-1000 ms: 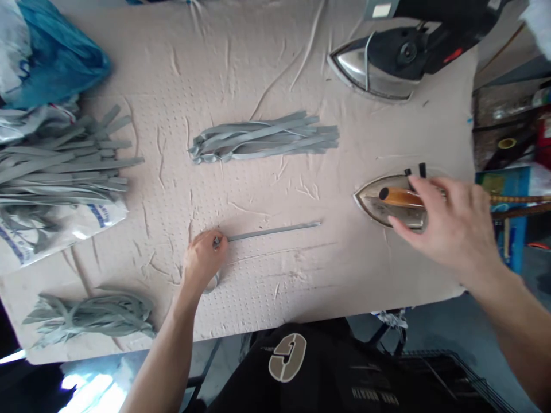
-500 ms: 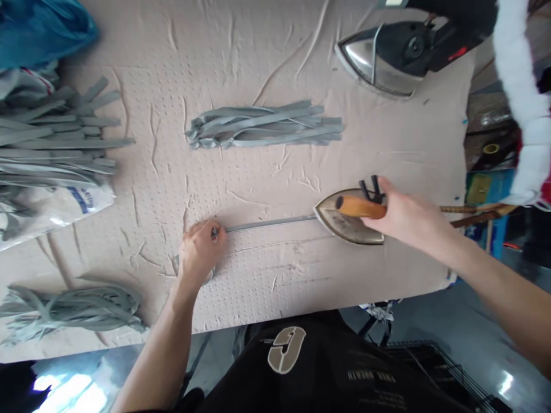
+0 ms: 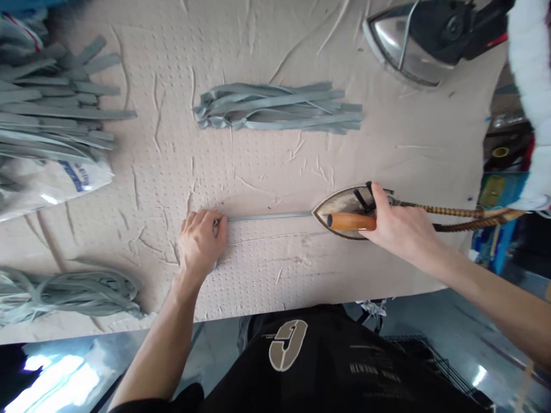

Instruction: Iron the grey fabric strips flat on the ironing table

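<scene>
My left hand [image 3: 201, 241] pinches the near end of a narrow grey fabric strip [image 3: 269, 217] stretched flat on the padded beige table cover [image 3: 275, 172]. My right hand [image 3: 400, 226] grips the wooden handle [image 3: 350, 222] of a flat metal clothes iron [image 3: 344, 205]. The iron's tip lies on the strip's far end, and any strip beneath the soleplate is hidden. A bundle of grey strips [image 3: 275, 106] lies above the stretched strip, out of reach of both hands' fingers.
A second iron [image 3: 424, 43] stands at the top right. Grey strips [image 3: 51, 103] heap on a white plastic bag [image 3: 55, 186] at left, with a looser tangle [image 3: 77, 292] below. A braided cord [image 3: 456, 212] trails right from the iron. White fluffy material [image 3: 529, 97] hangs at right.
The iron has slid left in my right hand and its tip now meets the strip's far end. My left hand keeps its pinch. The whole view has shifted slightly as my head moved.
</scene>
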Action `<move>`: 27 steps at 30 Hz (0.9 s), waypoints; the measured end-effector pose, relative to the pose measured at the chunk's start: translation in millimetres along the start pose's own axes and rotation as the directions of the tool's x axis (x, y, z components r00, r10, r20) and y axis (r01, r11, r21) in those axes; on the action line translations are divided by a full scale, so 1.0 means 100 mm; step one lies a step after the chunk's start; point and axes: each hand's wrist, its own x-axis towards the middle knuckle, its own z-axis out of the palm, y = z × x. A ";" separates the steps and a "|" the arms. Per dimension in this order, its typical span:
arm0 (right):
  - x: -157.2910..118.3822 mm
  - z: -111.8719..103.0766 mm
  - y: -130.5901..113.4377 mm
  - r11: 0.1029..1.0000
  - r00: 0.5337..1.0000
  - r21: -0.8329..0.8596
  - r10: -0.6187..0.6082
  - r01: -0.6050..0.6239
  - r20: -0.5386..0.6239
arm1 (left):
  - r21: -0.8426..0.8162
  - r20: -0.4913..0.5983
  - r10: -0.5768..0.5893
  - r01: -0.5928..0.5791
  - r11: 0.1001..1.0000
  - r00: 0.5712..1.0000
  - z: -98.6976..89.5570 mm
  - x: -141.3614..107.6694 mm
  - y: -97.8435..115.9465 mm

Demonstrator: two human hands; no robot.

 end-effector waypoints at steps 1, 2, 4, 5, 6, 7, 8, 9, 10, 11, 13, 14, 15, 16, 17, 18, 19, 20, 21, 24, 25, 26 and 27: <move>0.00 0.00 -0.02 1.000 1.000 0.001 -0.005 0.005 -0.013 | 0.008 -0.007 -0.001 0.001 1.000 1.000 0.01 -0.01 -0.01; 0.00 0.00 -0.05 1.000 1.000 0.000 -0.006 0.006 -0.029 | 0.013 -0.013 -0.003 0.003 1.000 1.000 0.01 -0.02 -0.03; 0.00 0.00 -0.10 1.000 0.998 -0.001 -0.008 0.008 -0.065 | 0.012 -0.019 -0.002 0.002 1.000 1.000 0.02 -0.03 -0.04; 0.01 -0.01 -0.14 1.000 0.997 0.000 -0.014 0.014 -0.082 | 0.006 -0.019 -0.002 0.002 1.000 1.000 0.02 -0.03 -0.05; 0.01 -0.01 -0.17 1.000 0.995 0.003 -0.019 0.019 -0.095 | -0.004 -0.019 -0.004 0.004 1.000 1.000 0.02 -0.03 -0.06; 0.02 -0.02 -0.21 1.000 0.994 0.007 -0.022 0.023 -0.102 | -0.017 -0.018 -0.009 0.009 1.000 1.000 0.02 -0.03 -0.06; 0.03 -0.03 -0.25 1.000 0.994 0.012 -0.024 0.025 -0.105 | -0.033 -0.015 -0.018 0.017 0.999 1.000 0.01 -0.02 -0.06; 0.05 -0.04 -0.30 1.000 0.994 0.017 -0.023 0.025 -0.104 | -0.052 -0.009 -0.030 0.029 0.998 1.000 0.00 -0.02 -0.07; 0.06 -0.06 -0.35 1.000 0.994 0.021 -0.019 0.022 -0.103 | -0.073 0.002 -0.041 0.041 0.996 0.999 -0.01 -0.02 -0.08; 0.07 -0.08 -0.40 0.999 0.994 0.027 -0.020 0.023 -0.105 | -0.096 0.018 -0.051 0.052 0.994 0.999 -0.03 -0.01 -0.09; 0.08 -0.11 -0.50 0.999 0.993 0.041 -0.028 0.033 -0.112 | -0.146 0.057 -0.079 0.087 0.985 0.995 -0.07 -0.01 -0.12; 0.09 -0.13 -0.54 0.998 0.992 0.049 -0.035 0.041 -0.119 | -0.173 0.080 -0.102 0.114 0.978 0.992 -0.10 0.00 -0.14; 0.09 -0.14 -0.59 0.997 0.991 0.058 -0.045 0.053 -0.125 | -0.198 0.104 -0.128 0.146 0.969 0.986 -0.12 0.00 -0.16; 0.09 -0.16 -0.62 0.995 0.990 0.068 -0.058 0.067 -0.128 | -0.219 0.128 -0.154 0.179 0.959 0.980 -0.14 0.00 -0.19; 0.08 -0.18 -0.65 0.994 0.989 0.075 -0.070 0.080 -0.130 | -0.232 0.148 -0.178 0.209 0.950 0.973 -0.16 -0.01 -0.21; 0.08 -0.19 -0.68 0.993 0.988 0.079 -0.077 0.088 -0.134 | -0.238 0.162 -0.193 0.228 0.944 0.968 -0.17 -0.01 -0.22; 0.07 -0.20 -0.70 0.992 0.987 0.080 -0.081 0.093 -0.137 | -0.238 0.170 -0.198 0.236 0.942 0.965 -0.17 -0.02 -0.23; 0.07 -0.21 -0.71 0.993 0.988 0.077 -0.077 0.088 -0.136 | -0.234 0.167 -0.198 0.234 0.944 0.966 -0.17 -0.04 -0.24; 0.06 -0.22 -0.71 0.995 0.989 0.068 -0.068 0.077 -0.132 | -0.227 0.155 -0.195 0.227 0.947 0.968 -0.16 -0.05 -0.24; 0.06 -0.24 -0.73 0.999 0.994 0.024 -0.041 0.044 -0.099 | -0.190 0.098 -0.177 0.193 0.963 0.979 -0.12 -0.10 -0.20; 0.07 -0.25 -0.74 0.999 0.995 0.007 -0.044 0.045 -0.086 | -0.172 0.080 -0.173 0.184 0.968 0.982 -0.11 -0.12 -0.18; 0.08 -0.27 -0.77 0.999 0.996 -0.009 -0.049 0.048 -0.076 | -0.154 0.066 -0.171 0.179 0.972 0.983 -0.10 -0.14 -0.16; 0.08 -0.28 -0.82 0.998 0.996 -0.021 -0.061 0.060 -0.072 | -0.141 0.057 -0.170 0.176 0.974 0.984 -0.09 -0.15 -0.15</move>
